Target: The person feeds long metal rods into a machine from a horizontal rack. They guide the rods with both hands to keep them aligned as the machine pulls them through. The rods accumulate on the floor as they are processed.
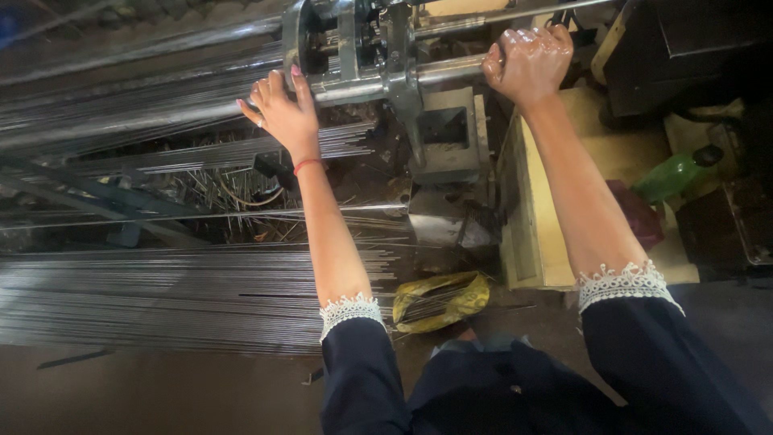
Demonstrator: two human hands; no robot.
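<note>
Yellow bag (441, 300) holds thin rods; hands (283, 113) grip the machine's bar (451, 68).

Dim workshop light, glare on metal, blurred edges.

Dark floor (161, 395) down below, and it's carrying a broad spread of thin steel rods (161, 294), all lying flat and parallel. Just beside their ends sits a crumpled yellow bag (441, 300). A pale wooden box (535, 209) rests right of it, a green bottle (675, 174) beyond.
</note>
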